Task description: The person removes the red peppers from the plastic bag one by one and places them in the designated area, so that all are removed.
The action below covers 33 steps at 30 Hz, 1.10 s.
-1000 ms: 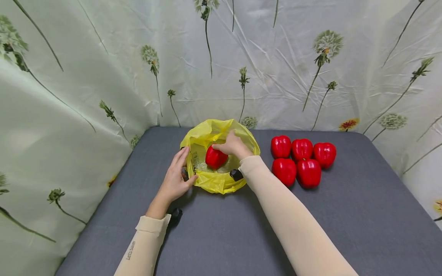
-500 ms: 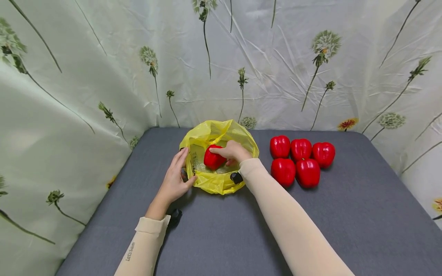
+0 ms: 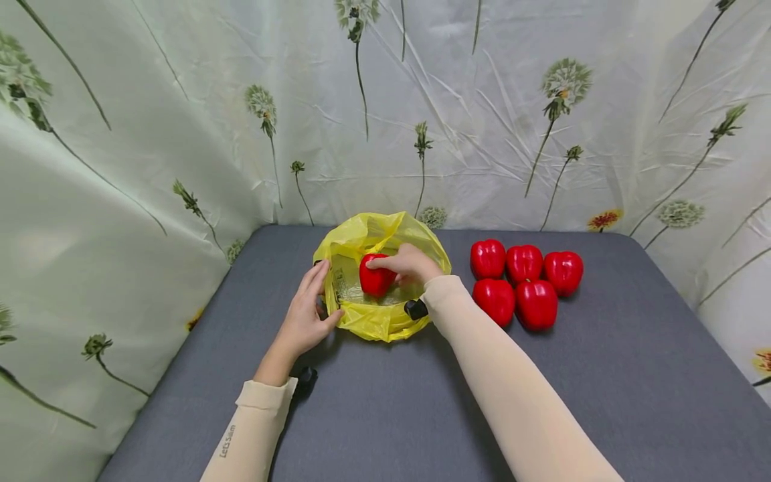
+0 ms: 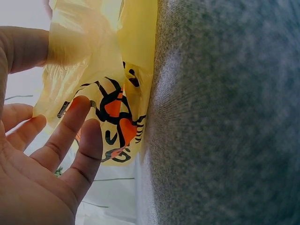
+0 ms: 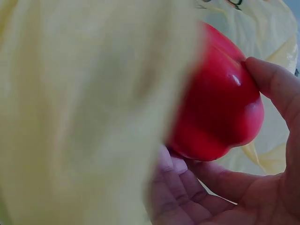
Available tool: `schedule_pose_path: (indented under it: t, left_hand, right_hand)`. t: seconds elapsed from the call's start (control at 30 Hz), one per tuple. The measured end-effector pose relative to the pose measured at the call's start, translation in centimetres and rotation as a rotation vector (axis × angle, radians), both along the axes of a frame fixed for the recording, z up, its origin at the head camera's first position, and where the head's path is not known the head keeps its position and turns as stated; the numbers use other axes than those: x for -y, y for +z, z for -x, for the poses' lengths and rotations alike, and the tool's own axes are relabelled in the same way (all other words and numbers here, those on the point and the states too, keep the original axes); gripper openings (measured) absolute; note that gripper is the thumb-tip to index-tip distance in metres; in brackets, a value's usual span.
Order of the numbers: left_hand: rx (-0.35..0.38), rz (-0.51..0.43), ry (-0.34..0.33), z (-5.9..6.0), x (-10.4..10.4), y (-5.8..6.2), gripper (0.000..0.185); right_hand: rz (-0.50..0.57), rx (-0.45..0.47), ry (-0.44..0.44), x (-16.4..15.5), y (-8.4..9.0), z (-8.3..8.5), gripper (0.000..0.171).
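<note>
**Mia:** Inside the yellow bag (image 3: 381, 281), there is a red pepper (image 3: 376, 275). See it? The right hand (image 3: 409, 266) is holding it. The fingers are curling round the pepper, and in the right wrist view the thumb and fingers are hugging it (image 5: 220, 112).

**Sam:** Is the pepper sitting on the bottom of the bag?

**Mia:** I cannot tell. It is down in the bag's mouth, but the hand is gripping it.

**Sam:** What is the left hand (image 3: 304, 314) doing?

**Mia:** It is lying beside the bag, on the left. The fingers are straight and are touching the thin yellow plastic (image 4: 101, 93). The thumb is pressing the bag's edge from the other side, so the bag is staying wide open.

**Sam:** Are there more peppers?

**Mia:** Yes! Five more red peppers (image 3: 523, 281) are waiting on the grey table (image 3: 602, 375), in a little bunch to the right of the bag. They are touching each other, but they are apart from the bag.

**Sam:** So how much is done?

**Mia:** I think just the first bit. One pepper is going in and five are outside. No other pepper is showing in the bag.

**Sam:** And behind it all?

**Mia:** A flowery curtain (image 3: 181, 134) is hanging round the table.
</note>
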<state>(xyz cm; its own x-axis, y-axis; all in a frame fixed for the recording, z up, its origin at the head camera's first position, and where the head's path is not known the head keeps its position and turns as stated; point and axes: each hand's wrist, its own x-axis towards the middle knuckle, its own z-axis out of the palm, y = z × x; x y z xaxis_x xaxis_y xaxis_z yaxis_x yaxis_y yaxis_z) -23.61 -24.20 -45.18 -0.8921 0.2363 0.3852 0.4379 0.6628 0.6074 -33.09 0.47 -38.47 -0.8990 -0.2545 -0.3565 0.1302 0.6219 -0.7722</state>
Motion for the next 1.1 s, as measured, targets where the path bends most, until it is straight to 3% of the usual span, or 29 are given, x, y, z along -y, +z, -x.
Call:
schedule_pose_path:
  t: [0.17,0.47,0.63,0.87,1.1]
  left_hand:
    - [-0.003,-0.002,0.0,-0.1,0.1,0.0,0.103]
    - [0.005,0.003,0.007,-0.2,0.0,0.2,0.102]
    - [0.01,0.006,0.006,-0.2,0.0,0.1,0.102]
    - [0.007,0.007,0.005,-0.1,0.0,0.1,0.102]
    - [0.004,0.02,0.013,-0.2,-0.1,0.0,0.103]
  right_hand:
    - [0.028,0.008,0.025,-0.4,0.9,0.0,0.044]
    - [0.04,0.037,0.054,-1.4,2.3,-0.3,0.05]
    - [0.061,0.009,0.06,-2.0,3.2,-0.6,0.046]
    - [0.089,-0.019,0.095,-3.3,3.6,-0.6,0.058]
    - [0.156,0.007,0.049,-5.2,3.5,-1.1,0.066]
